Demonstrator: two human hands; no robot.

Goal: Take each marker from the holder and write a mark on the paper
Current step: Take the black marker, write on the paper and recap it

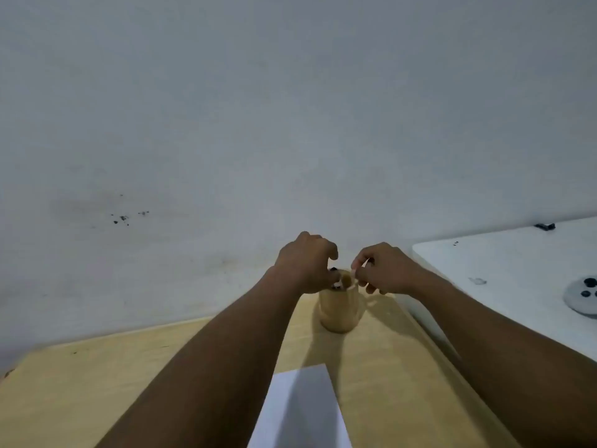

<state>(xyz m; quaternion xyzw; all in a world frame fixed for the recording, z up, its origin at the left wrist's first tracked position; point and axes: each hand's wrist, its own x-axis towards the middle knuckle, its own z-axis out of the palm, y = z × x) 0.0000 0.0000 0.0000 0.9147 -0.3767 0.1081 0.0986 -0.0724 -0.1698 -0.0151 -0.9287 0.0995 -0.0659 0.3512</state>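
Both curled hands, left hand and right hand, grip unclear, over round wooden holder.

Both hands crowding the holder mouth; open tabletop leftward.

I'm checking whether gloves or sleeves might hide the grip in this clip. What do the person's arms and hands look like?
Both arms are bare all the way to the frame edge: no sleeves, gloves, watch or bands show. The left hand and right hand are uncovered; no rings can be made out, though the picture is soft.
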